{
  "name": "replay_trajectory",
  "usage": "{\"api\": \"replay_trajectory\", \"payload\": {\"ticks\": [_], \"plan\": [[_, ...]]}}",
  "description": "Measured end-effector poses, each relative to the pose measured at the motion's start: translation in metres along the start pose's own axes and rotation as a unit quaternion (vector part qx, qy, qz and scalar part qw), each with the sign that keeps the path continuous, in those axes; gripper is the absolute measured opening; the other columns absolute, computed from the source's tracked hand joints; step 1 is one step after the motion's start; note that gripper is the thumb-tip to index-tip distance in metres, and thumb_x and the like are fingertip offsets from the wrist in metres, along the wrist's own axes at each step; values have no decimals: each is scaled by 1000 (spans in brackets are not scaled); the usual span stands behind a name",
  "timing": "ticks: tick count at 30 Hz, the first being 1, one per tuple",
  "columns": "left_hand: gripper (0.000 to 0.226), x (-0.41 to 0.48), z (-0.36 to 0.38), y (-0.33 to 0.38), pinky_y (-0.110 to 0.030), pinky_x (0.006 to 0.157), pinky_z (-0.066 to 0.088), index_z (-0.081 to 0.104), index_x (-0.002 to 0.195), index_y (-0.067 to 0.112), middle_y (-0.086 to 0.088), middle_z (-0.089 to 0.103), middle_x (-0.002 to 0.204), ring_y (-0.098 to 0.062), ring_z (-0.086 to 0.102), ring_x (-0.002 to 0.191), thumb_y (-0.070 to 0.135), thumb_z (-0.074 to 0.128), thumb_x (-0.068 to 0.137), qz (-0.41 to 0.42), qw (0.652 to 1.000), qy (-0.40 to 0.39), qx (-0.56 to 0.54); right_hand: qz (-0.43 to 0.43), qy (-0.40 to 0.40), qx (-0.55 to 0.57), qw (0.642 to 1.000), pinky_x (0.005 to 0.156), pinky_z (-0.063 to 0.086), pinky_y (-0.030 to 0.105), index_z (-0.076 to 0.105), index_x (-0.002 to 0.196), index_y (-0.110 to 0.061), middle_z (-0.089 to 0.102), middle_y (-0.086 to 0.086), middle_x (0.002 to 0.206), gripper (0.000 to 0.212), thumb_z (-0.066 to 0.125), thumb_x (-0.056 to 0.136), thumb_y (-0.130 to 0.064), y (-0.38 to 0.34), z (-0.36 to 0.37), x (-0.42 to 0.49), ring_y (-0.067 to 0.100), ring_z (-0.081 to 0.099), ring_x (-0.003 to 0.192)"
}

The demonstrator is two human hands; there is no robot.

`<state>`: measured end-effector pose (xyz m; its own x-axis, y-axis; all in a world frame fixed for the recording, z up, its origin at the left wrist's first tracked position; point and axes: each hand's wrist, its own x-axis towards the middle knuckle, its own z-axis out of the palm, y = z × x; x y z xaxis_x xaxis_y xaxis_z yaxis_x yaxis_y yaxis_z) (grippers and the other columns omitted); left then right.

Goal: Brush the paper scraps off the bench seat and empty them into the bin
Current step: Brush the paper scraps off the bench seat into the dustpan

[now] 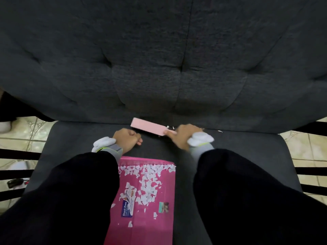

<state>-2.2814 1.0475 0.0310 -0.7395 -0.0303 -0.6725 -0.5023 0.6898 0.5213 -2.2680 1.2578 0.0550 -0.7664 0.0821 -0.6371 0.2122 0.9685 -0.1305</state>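
Note:
A pink dustpan [155, 218] lies on the dark grey bench seat [238, 147], between my arms, its flat mouth facing the backrest. Several white paper scraps [150, 183] are piled in it. My right hand [184, 137] grips the handle of a pale pink brush [147, 126], which lies against the seat near the backrest. A few loose scraps [219, 131] sit on the seat around and to the right of that hand. My left hand [128, 138] rests as a closed fist on the seat just beyond the dustpan's mouth, holding nothing I can see.
The tufted dark grey backrest [159, 59] fills the upper view. Tiled floor [304, 147] and black frame bars [16, 153] show on both sides of the seat. A small dark object [15, 183] lies on the floor at the left. No bin is in view.

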Motion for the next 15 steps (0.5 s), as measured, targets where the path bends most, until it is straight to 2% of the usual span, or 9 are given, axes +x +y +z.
{"api": "replay_trajectory", "payload": {"ticks": [2,5,7,10,12,15], "plan": [[35,4,3,-3,-31,94,49,69,58,22,14,68,55,-3,61,66,20,54,89,0,1000,-1,-2,-5,-8,-38,999,78,46,33,64,112,-13,65,11,115,66,34,89,-66,-9,-1,14,31,61,105],[32,8,12,2,-32,96,47,69,62,22,5,72,74,-5,61,71,19,53,90,-5,1000,-21,1,33,-22,-71,997,83,48,34,65,114,-13,65,9,116,63,35,90,-64,17,-6,26,29,62,106],[25,8,16,9,-27,94,45,71,71,23,3,73,86,-8,63,81,22,54,89,0,999,-28,25,59,-27,-73,995,85,48,35,65,115,-14,65,9,117,63,37,89,-65,41,-10,25,30,61,107],[19,12,31,27,-17,87,37,73,97,23,4,70,108,-13,59,107,30,56,89,28,996,-30,83,99,-31,-55,993,90,50,39,64,116,-14,64,10,119,65,38,88,-67,83,-11,22,30,60,109],[24,16,46,39,-18,90,36,70,106,24,3,66,118,-15,56,115,32,54,91,50,992,-50,105,124,-45,-49,990,91,51,43,63,117,-15,63,10,119,68,36,87,-69,114,-11,18,31,60,109],[26,20,69,56,-22,95,38,69,109,23,2,64,122,-17,55,118,32,53,91,68,987,-71,125,156,-83,-62,982,88,51,48,57,125,-24,60,11,122,67,30,83,-69,162,-12,9,32,59,108]]}}
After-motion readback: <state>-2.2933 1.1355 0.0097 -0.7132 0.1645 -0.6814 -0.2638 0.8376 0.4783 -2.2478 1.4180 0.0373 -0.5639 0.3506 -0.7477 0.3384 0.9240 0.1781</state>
